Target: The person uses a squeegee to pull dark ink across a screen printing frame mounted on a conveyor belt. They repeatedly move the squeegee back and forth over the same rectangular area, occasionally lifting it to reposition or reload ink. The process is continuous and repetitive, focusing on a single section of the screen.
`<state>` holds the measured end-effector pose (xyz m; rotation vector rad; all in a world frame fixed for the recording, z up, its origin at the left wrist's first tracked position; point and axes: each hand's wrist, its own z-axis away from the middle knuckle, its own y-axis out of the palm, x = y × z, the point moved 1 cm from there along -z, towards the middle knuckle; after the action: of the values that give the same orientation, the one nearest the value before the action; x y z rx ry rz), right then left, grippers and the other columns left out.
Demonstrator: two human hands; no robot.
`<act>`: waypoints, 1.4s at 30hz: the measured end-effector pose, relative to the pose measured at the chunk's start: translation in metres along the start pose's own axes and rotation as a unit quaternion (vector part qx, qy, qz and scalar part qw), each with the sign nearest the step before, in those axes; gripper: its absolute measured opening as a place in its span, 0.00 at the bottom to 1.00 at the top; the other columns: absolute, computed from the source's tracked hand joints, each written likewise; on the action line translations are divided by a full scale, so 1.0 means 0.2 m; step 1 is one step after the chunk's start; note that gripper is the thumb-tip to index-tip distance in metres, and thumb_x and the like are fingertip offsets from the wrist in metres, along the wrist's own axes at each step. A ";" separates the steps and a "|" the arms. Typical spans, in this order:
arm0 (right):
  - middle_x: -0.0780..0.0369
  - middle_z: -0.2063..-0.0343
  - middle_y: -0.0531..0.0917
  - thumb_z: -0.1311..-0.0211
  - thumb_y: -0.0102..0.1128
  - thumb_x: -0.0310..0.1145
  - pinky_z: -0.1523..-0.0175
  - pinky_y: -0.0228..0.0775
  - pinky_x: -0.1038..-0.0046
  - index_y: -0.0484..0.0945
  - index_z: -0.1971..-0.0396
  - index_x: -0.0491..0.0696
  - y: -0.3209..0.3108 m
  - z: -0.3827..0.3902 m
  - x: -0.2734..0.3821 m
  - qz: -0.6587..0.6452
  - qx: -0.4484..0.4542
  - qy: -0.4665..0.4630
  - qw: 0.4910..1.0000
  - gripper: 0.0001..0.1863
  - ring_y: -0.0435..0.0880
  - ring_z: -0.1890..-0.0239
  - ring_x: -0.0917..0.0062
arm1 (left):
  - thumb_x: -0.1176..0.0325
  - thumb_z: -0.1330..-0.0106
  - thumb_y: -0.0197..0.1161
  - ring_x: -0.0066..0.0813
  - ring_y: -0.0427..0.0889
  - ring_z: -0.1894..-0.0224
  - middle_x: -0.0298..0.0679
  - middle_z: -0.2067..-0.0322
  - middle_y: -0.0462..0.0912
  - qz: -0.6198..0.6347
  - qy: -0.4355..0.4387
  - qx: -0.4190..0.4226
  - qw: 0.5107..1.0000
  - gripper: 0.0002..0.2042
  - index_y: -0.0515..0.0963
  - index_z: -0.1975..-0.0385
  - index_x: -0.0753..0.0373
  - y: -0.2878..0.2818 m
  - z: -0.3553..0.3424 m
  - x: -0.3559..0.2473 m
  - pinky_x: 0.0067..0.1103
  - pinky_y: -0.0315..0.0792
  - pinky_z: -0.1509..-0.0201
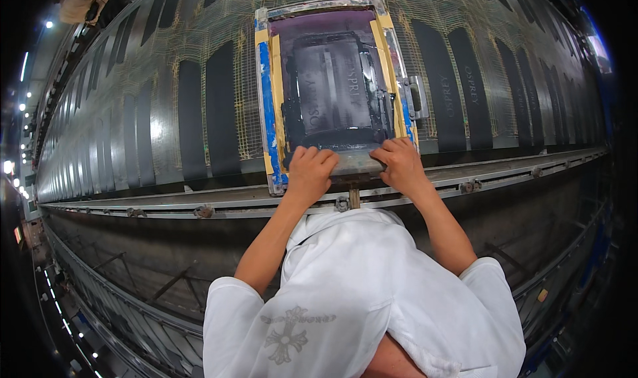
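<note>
A screen-printing frame (268, 105), edged with blue and yellow tape, lies on the long table in front of me. Its purple-grey mesh (325, 79) has wet dark ink (332, 137) around the edges, thickest along the near end. Across that near end sits a squeegee (353, 161) with a pale, worn bar. My left hand (311, 170) grips its left end, fingers curled over the top. At the other end my right hand (401, 165) is closed around it too. Parts of the squeegee are hidden by my fingers.
Dark fabric strips (222, 109) lie in rows on the grey table (156, 129), some on the right bearing faint lettering. Yellow adhesive-like lines cross the surface. A metal rail (492, 177) with clamps runs along the near edge. A metal hinge or handle (416, 97) juts from the frame's right side.
</note>
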<state>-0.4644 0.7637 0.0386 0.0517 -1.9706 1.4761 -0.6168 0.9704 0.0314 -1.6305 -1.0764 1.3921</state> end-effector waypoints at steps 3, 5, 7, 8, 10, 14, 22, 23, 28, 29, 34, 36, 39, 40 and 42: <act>0.61 0.67 0.79 0.64 0.71 0.22 0.47 0.68 0.63 0.84 0.66 0.50 0.12 -0.09 0.05 0.014 -0.015 -0.018 1.000 0.18 0.80 0.56 0.64 | 0.78 0.64 0.73 0.35 0.79 0.59 0.32 0.55 0.86 -0.039 -0.042 -0.061 0.996 0.28 0.84 0.55 0.57 -0.02 0.04 0.10 0.33 0.68 0.54; 0.61 0.67 0.79 0.64 0.71 0.22 0.47 0.68 0.63 0.84 0.67 0.50 0.21 -0.14 0.05 0.017 -0.028 -0.035 0.999 0.18 0.80 0.56 0.64 | 0.79 0.65 0.72 0.36 0.79 0.60 0.33 0.55 0.86 -0.038 -0.059 -0.060 0.996 0.28 0.85 0.55 0.57 0.02 0.11 0.13 0.33 0.68 0.53; 0.61 0.68 0.80 0.64 0.71 0.23 0.47 0.67 0.63 0.83 0.70 0.50 0.20 -0.12 0.09 0.030 -0.006 -0.048 0.998 0.16 0.80 0.58 0.64 | 0.80 0.63 0.72 0.36 0.79 0.60 0.33 0.55 0.86 -0.018 -0.058 -0.026 0.998 0.28 0.85 0.55 0.57 0.00 0.15 0.12 0.33 0.68 0.53; 0.62 0.69 0.80 0.64 0.72 0.23 0.47 0.67 0.63 0.83 0.70 0.51 0.17 -0.11 0.09 0.017 0.010 -0.051 0.999 0.15 0.80 0.58 0.64 | 0.80 0.62 0.72 0.37 0.79 0.60 0.33 0.54 0.86 -0.009 -0.049 -0.004 0.999 0.27 0.85 0.55 0.57 -0.02 0.15 0.12 0.33 0.68 0.53; 0.63 0.69 0.81 0.64 0.73 0.24 0.47 0.67 0.63 0.83 0.70 0.51 0.13 -0.10 0.06 0.010 0.022 -0.043 0.999 0.16 0.80 0.58 0.64 | 0.79 0.62 0.73 0.37 0.79 0.59 0.33 0.54 0.86 -0.011 -0.037 -0.019 0.999 0.27 0.85 0.55 0.57 -0.05 0.08 0.11 0.33 0.68 0.53; 0.62 0.69 0.80 0.65 0.74 0.25 0.46 0.67 0.63 0.83 0.69 0.51 0.12 -0.20 -0.05 0.047 -0.045 -0.014 0.998 0.17 0.81 0.56 0.64 | 0.78 0.63 0.74 0.36 0.79 0.57 0.33 0.53 0.86 -0.023 -0.044 -0.037 0.998 0.27 0.85 0.55 0.57 0.02 -0.06 0.13 0.33 0.68 0.52; 0.61 0.68 0.81 0.64 0.76 0.25 0.47 0.68 0.63 0.85 0.63 0.50 0.09 -0.19 -0.05 0.039 -0.012 -0.006 0.999 0.20 0.81 0.58 0.63 | 0.78 0.62 0.74 0.35 0.79 0.59 0.32 0.56 0.86 -0.019 -0.017 -0.026 0.999 0.26 0.86 0.56 0.56 0.03 -0.09 0.17 0.31 0.68 0.52; 0.61 0.69 0.81 0.64 0.76 0.26 0.47 0.68 0.63 0.86 0.63 0.50 0.10 -0.17 -0.04 0.036 -0.008 -0.005 0.999 0.21 0.81 0.59 0.63 | 0.78 0.62 0.74 0.35 0.79 0.59 0.31 0.56 0.86 -0.022 -0.021 -0.032 0.999 0.25 0.86 0.56 0.56 0.03 -0.11 0.19 0.30 0.68 0.52; 0.60 0.64 0.85 0.56 0.79 0.33 0.45 0.71 0.62 0.87 0.58 0.50 -0.02 -0.20 0.02 -0.005 0.038 -0.003 0.999 0.21 0.82 0.55 0.63 | 0.77 0.62 0.75 0.34 0.80 0.61 0.31 0.60 0.87 -0.002 0.001 0.005 1.000 0.23 0.87 0.59 0.57 -0.11 -0.14 0.21 0.31 0.68 0.53; 0.59 0.61 0.86 0.53 0.79 0.35 0.45 0.71 0.62 0.87 0.56 0.50 -0.07 -0.23 0.02 -0.052 0.013 0.026 0.998 0.21 0.83 0.54 0.63 | 0.77 0.62 0.75 0.34 0.80 0.61 0.30 0.60 0.87 -0.008 -0.007 -0.001 1.000 0.22 0.87 0.60 0.56 -0.14 -0.13 0.20 0.31 0.68 0.53; 0.55 0.54 0.89 0.34 0.68 0.45 0.43 0.75 0.61 0.86 0.49 0.50 -0.18 -0.41 -0.45 -0.025 -0.238 0.206 0.949 0.20 0.86 0.50 0.58 | 0.77 0.63 0.75 0.34 0.80 0.60 0.31 0.57 0.87 -0.002 -0.019 -0.007 1.000 0.24 0.86 0.59 0.57 -0.21 -0.03 0.11 0.32 0.69 0.53; 0.53 0.56 0.89 0.32 0.65 0.48 0.45 0.76 0.60 0.85 0.49 0.50 -0.08 -0.41 -0.74 0.024 -0.267 0.276 0.923 0.20 0.87 0.52 0.55 | 0.79 0.64 0.74 0.35 0.79 0.61 0.33 0.55 0.87 0.023 -0.015 -0.010 1.000 0.26 0.86 0.56 0.58 -0.16 0.06 0.07 0.32 0.69 0.53; 0.52 0.56 0.88 0.31 0.62 0.51 0.44 0.75 0.58 0.82 0.48 0.52 0.02 -0.43 -0.89 0.012 -0.204 0.404 0.892 0.21 0.86 0.51 0.53 | 0.78 0.65 0.74 0.35 0.78 0.61 0.32 0.54 0.87 0.018 -0.039 0.000 0.999 0.28 0.85 0.56 0.58 -0.10 0.19 0.06 0.32 0.69 0.53; 0.51 0.54 0.88 0.31 0.61 0.52 0.43 0.74 0.57 0.82 0.48 0.52 0.04 -0.43 -0.88 -0.014 -0.205 0.412 0.888 0.22 0.85 0.49 0.51 | 0.78 0.66 0.74 0.34 0.78 0.60 0.32 0.54 0.86 0.013 -0.040 -0.003 0.999 0.28 0.85 0.56 0.58 -0.08 0.21 0.09 0.32 0.69 0.53; 0.49 0.53 0.88 0.31 0.61 0.52 0.42 0.74 0.56 0.81 0.48 0.53 0.08 -0.42 -0.88 -0.052 -0.219 0.421 0.879 0.21 0.85 0.47 0.49 | 0.78 0.66 0.75 0.34 0.78 0.60 0.31 0.54 0.86 0.006 -0.039 -0.006 0.999 0.29 0.85 0.55 0.58 -0.07 0.22 0.12 0.31 0.68 0.53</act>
<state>-0.2935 0.7820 -0.0553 -0.5795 -1.4712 0.7337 -0.6612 0.9987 0.0277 -1.6064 -1.1232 1.4707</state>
